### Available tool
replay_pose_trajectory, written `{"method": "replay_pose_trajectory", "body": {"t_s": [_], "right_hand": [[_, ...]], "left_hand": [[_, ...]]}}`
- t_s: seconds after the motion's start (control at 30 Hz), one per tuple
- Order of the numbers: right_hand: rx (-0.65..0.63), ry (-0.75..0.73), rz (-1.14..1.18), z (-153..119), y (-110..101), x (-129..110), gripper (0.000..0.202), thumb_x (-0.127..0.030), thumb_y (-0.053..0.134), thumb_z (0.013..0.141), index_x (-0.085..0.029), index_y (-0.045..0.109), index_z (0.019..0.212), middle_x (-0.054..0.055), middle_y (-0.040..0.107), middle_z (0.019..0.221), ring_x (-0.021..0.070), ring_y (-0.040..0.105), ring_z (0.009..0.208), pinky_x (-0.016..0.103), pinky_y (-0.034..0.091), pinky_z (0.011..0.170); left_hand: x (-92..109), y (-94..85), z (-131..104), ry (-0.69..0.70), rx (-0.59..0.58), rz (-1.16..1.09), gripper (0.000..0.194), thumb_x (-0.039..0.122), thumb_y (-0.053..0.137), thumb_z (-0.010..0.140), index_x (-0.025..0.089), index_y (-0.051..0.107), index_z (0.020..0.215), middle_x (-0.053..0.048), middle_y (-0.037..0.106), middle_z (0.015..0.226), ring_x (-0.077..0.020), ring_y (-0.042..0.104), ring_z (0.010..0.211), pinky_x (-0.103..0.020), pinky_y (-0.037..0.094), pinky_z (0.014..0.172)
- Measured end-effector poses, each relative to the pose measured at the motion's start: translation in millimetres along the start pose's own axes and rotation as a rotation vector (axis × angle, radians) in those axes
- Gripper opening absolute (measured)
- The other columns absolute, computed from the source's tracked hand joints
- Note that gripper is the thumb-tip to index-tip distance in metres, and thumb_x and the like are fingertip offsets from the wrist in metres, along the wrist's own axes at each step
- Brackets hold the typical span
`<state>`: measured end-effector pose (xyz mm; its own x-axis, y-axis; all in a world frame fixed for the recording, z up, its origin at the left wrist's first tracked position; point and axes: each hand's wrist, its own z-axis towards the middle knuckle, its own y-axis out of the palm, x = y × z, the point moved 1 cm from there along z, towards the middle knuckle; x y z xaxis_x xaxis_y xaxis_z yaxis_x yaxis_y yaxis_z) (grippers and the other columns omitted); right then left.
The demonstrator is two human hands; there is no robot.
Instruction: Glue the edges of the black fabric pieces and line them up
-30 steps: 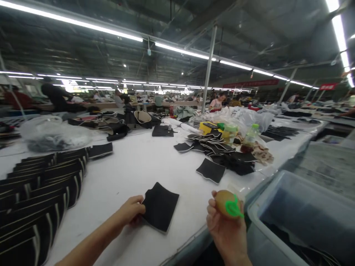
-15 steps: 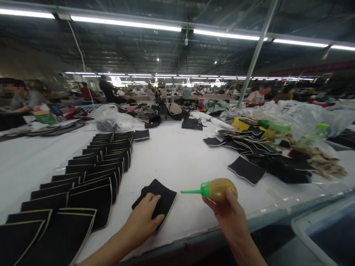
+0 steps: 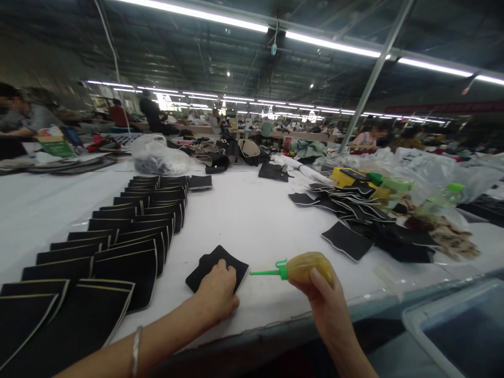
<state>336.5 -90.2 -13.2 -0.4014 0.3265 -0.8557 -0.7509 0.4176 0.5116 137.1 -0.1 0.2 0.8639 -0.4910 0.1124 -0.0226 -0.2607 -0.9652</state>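
Observation:
My right hand [image 3: 325,294] is wrapped round a squeeze bottle [image 3: 309,264] of amber liquid, probably glue. Its thin green nozzle points left, and the tip is at the right edge of a small black panel [image 3: 214,257], whether touching I cannot tell. That panel lies flat on the white table, and my left hand [image 3: 220,286] presses on it with bent fingers, hiding its lower part. On the left, overlapping black panels with pale edges [image 3: 129,262] run in two rows. To the right lies a single black panel [image 3: 347,240] beside a loose pile of similar pieces [image 3: 346,202].
A clear plastic bag [image 3: 157,155] and dark bag parts [image 3: 236,152] lie at the back. On the right are a yellow box [image 3: 346,178], a green-capped bottle [image 3: 451,194] and a crumpled cloth [image 3: 457,239]. A pale bin [image 3: 417,328] stands below the table edge. People work farther off.
My left hand has shifted right across the panel, its fingers more bent. The bottle has tilted slightly, bringing its nozzle tip closer to the panel's edge. The camera view has shifted a little.

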Motion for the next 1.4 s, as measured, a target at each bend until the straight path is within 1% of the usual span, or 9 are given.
{"method": "replay_pose_trajectory", "body": {"t_s": [0.13,0.3,0.47,0.6,0.7,0.87,1.13,1.3,1.4], "right_hand": [[0.008,-0.049,-0.060,-1.2,2.6,-2.0,0.046,-0.035,0.080,0.072,-0.022,0.058,0.110,0.004,0.062,0.096,0.0231,0.062,0.088,0.035,0.059,0.073],[0.021,-0.116,-0.161,1.2,4.2,-9.1,0.046,-0.037,0.079,0.072,-0.023,0.056,0.109,0.003,0.061,0.094,0.0242,0.061,0.087,0.039,0.058,0.074],[-0.001,-0.227,-0.349,2.5,7.0,-10.1,0.048,-0.039,0.078,0.072,-0.024,0.055,0.111,0.003,0.058,0.095,0.0237,0.057,0.085,0.037,0.056,0.071],[-0.096,-0.353,-0.628,3.7,16.0,-8.0,0.053,-0.040,0.079,0.071,-0.023,0.055,0.115,0.005,0.058,0.107,0.0261,0.057,0.096,0.037,0.049,0.086],[-0.214,-0.442,-0.769,5.8,23.4,-3.1,0.056,-0.039,0.079,0.071,-0.024,0.053,0.118,0.005,0.059,0.112,0.0258,0.057,0.100,0.032,0.050,0.083],[-0.332,-0.514,-0.881,11.3,32.1,8.6,0.057,-0.036,0.078,0.073,-0.025,0.049,0.121,0.004,0.060,0.109,0.0219,0.061,0.092,0.029,0.051,0.082],[-0.386,-0.572,-0.963,17.7,34.4,19.5,0.060,-0.035,0.080,0.073,-0.025,0.048,0.124,0.005,0.060,0.112,0.0243,0.060,0.098,0.033,0.050,0.087],[-0.342,-0.444,-0.933,19.2,33.6,18.4,0.058,-0.038,0.080,0.072,-0.023,0.051,0.120,0.006,0.062,0.107,0.0258,0.062,0.091,0.036,0.051,0.083],[-0.277,-0.384,-0.882,20.9,34.4,16.2,0.055,-0.039,0.078,0.072,-0.023,0.052,0.117,0.005,0.062,0.106,0.0254,0.061,0.090,0.035,0.050,0.082]], "left_hand": [[4.5,1.3,9.8,0.014,0.005,0.044,0.031,0.012,0.050,0.068,0.006,0.063,0.095,-0.019,0.056,0.104,-0.0294,0.062,0.089,-0.038,0.051,0.075],[-10.3,-1.9,17.3,0.067,0.011,0.044,0.031,0.012,0.041,0.077,0.011,0.066,0.094,-0.016,0.060,0.100,-0.0273,0.063,0.084,-0.038,0.049,0.074],[-26.7,-5.5,19.2,0.170,0.047,-0.098,0.043,0.020,0.034,0.085,0.024,0.062,0.117,-0.008,0.060,0.098,-0.0228,0.062,0.086,-0.036,0.046,0.078],[-28.4,-0.7,21.9,0.174,0.040,-0.135,0.046,0.023,0.031,0.087,0.030,0.059,0.123,-0.006,0.060,0.098,-0.0209,0.063,0.083,-0.033,0.045,0.076],[-28.4,2.1,23.5,0.172,0.039,-0.146,0.046,0.023,0.030,0.088,0.031,0.060,0.121,-0.006,0.061,0.093,-0.0217,0.063,0.080,-0.033,0.044,0.073],[-32.2,3.0,23.3,0.181,0.045,-0.179,0.046,0.023,0.030,0.086,0.031,0.059,0.121,-0.005,0.062,0.090,-0.0221,0.063,0.080,-0.032,0.043,0.071],[-35.1,8.5,23.5,0.183,0.064,-0.187,0.045,0.028,0.029,0.088,0.029,0.059,0.121,-0.007,0.062,0.093,-0.0234,0.064,0.082,-0.034,0.044,0.072],[-33.8,5.1,19.4,0.183,0.053,-0.207,0.046,0.028,0.028,0.089,0.031,0.056,0.126,-0.007,0.062,0.094,-0.0249,0.064,0.082,-0.036,0.045,0.072],[-33.0,1.9,15.7,0.187,0.027,-0.231,0.048,0.029,0.028,0.089,0.028,0.054,0.129,-0.008,0.061,0.097,-0.0244,0.064,0.083,-0.036,0.045,0.074]]}}
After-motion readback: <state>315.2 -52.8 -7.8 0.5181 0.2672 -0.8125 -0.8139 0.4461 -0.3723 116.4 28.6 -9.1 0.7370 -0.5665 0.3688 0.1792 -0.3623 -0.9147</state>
